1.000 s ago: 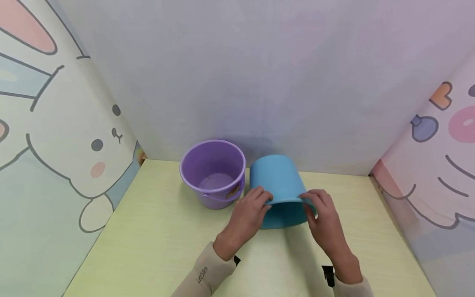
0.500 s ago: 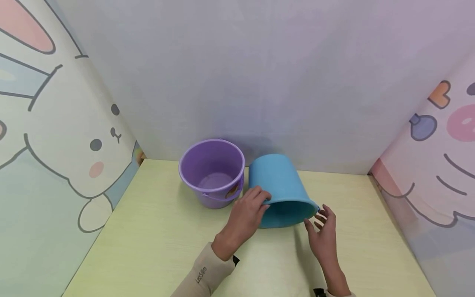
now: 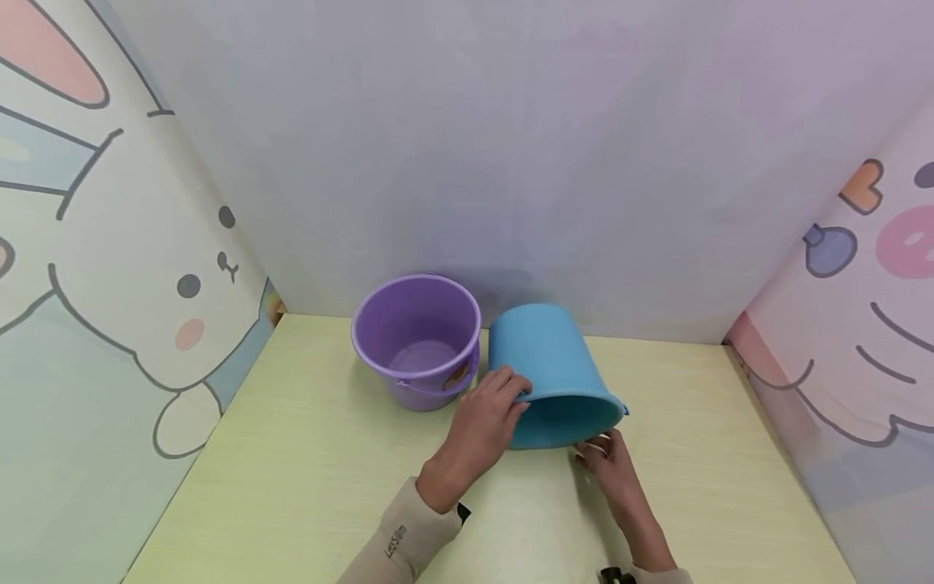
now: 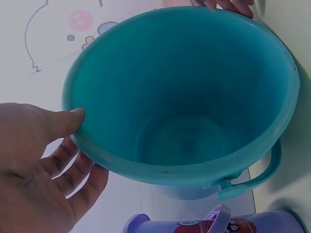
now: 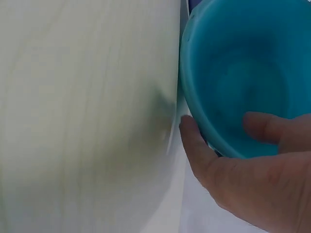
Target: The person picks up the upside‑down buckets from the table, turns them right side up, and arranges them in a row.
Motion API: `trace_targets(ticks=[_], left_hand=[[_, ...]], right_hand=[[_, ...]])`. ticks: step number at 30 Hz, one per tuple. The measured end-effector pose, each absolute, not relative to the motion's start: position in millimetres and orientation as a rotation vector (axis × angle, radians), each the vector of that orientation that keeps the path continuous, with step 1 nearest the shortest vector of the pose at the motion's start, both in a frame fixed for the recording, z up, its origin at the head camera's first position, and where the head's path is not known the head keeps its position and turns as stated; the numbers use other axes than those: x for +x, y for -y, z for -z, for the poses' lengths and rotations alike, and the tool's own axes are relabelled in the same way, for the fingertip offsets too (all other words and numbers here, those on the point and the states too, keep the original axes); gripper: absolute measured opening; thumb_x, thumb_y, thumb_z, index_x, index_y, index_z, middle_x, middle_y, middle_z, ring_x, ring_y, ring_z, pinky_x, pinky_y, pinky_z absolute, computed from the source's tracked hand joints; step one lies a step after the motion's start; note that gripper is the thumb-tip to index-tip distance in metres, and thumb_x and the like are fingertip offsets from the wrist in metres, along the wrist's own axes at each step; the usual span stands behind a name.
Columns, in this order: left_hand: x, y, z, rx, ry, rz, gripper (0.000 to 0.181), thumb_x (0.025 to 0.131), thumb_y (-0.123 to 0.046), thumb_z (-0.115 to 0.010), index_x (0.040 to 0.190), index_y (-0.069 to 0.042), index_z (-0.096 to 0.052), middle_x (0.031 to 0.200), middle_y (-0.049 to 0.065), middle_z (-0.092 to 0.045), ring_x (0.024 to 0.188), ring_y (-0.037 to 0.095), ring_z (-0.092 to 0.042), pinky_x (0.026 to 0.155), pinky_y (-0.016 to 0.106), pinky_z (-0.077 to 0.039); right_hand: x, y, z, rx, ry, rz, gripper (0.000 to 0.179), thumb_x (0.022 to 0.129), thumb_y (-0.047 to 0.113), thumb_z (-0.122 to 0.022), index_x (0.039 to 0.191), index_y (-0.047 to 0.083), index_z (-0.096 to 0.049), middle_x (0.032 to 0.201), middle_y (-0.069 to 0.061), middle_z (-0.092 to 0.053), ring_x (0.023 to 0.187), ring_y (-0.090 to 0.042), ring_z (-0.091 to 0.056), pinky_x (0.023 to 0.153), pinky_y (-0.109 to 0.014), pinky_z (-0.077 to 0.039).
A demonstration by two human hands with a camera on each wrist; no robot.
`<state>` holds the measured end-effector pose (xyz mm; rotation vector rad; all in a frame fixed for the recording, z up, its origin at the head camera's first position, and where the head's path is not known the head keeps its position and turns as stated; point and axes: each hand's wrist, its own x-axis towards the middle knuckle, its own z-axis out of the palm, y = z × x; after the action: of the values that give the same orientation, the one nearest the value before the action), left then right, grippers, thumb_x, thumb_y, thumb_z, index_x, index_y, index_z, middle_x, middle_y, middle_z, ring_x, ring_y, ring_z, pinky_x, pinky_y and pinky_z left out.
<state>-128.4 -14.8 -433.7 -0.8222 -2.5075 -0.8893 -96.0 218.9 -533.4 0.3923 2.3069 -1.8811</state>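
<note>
A blue bucket (image 3: 543,349) lies tipped on its side, its mouth facing me and its inside bare. My left hand (image 3: 477,426) holds the rim at the left, with the thumb inside and the other fingers outside, as the left wrist view shows. At the lower right of the mouth, my right hand (image 3: 616,474) grips the rim; in the right wrist view its thumb is within the opening and a finger lies along the outside. The blue handle (image 4: 255,182) hangs beside the rim in the left wrist view. Just left stands an upright purple bucket (image 3: 430,396).
The pale wooden table (image 3: 292,454) carries both buckets near its back edge. A grey cloth wall (image 3: 511,162) rises right behind them. Side panels with a cartoon rabbit (image 3: 146,268) and another pink-cheeked figure (image 3: 861,349) bound the left and right.
My right hand has let go of the upper right rim and moved down and left around the mouth to its lower edge. The left hand and both buckets have stayed nearly still.
</note>
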Motion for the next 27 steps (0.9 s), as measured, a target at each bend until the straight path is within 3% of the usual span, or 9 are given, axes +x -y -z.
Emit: trace_targets(ticks=[10,15,23,27], left_hand=[[-129.4,19.6,433.8,-0.806,2.511,0.959,0.018,0.096,-0.008,-0.078,0.112,-0.012,-0.069,0.104,0.002,-0.062,0.094,0.019,-0.062,0.073,0.034,-0.057],[-131.2,22.1,437.5,-0.796,2.472,1.048,0.019,0.096,-0.006,-0.077,0.112,-0.011,-0.068,0.104,0.003,-0.062,0.093,0.018,-0.061,0.076,0.034,-0.057],[-130.9,24.0,439.4,-0.724,2.440,1.191,0.019,0.096,-0.005,-0.077,0.112,-0.010,-0.067,0.105,0.004,-0.064,0.097,0.018,-0.065,0.079,0.035,-0.058],[-130.0,24.7,439.6,-0.694,2.442,1.266,0.018,0.097,-0.004,-0.076,0.112,-0.008,-0.066,0.104,0.006,-0.062,0.094,0.019,-0.063,0.078,0.034,-0.057]], right_hand=[[-96.8,-217.7,534.2,0.347,-2.304,1.882,0.052,0.109,0.001,-0.050,0.157,-0.003,-0.028,0.137,-0.026,-0.051,0.125,-0.035,-0.059,0.104,-0.046,-0.056],[-93.3,-221.3,529.8,0.352,-2.330,1.882,0.050,0.110,0.000,-0.050,0.156,-0.003,-0.029,0.135,-0.025,-0.050,0.123,-0.033,-0.062,0.103,-0.040,-0.057],[-90.9,-227.7,522.2,0.379,-2.341,1.937,0.040,0.109,-0.006,-0.046,0.147,-0.007,-0.034,0.126,-0.024,-0.050,0.101,-0.009,-0.067,0.097,-0.031,-0.059],[-89.2,-231.6,517.7,0.373,-2.353,1.960,0.039,0.108,-0.009,-0.043,0.146,-0.008,-0.033,0.123,-0.024,-0.049,0.096,-0.004,-0.064,0.093,-0.027,-0.059]])
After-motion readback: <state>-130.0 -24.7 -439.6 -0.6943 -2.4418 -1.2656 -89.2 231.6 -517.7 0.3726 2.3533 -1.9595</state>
